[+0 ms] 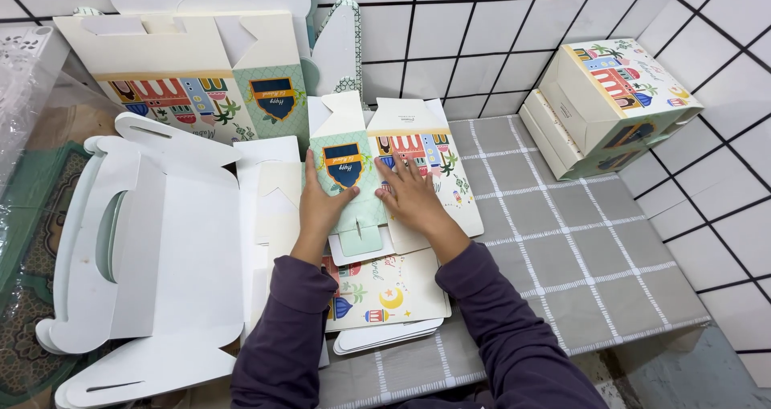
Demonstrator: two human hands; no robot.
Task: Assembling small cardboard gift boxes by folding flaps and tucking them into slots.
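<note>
While your left hand [321, 204] grips the left edge of the flat printed box blank [377, 176], fingers curled loosely around its green panel, your right hand [414, 196] lies spread and flat on the blank's illustrated panel, pressing it down without clasping anything. That blank sits on top of a stack of printed blanks [385, 296], which rests on the grey checked cloth [578, 256]. Left of the blank, touching the stack, you have a pile of large white die-cut carriers [152, 248] with handle cutouts. Behind the blank, leaning against the white tiled wall [482, 39], stands a bigger unfolded blank [193, 71] showing the same colourful building print. Well to the right of the blank, at the cloth's far corner, a few folded boxes [610, 108] are piled against the wall. Both your sleeves are dark purple.
</note>
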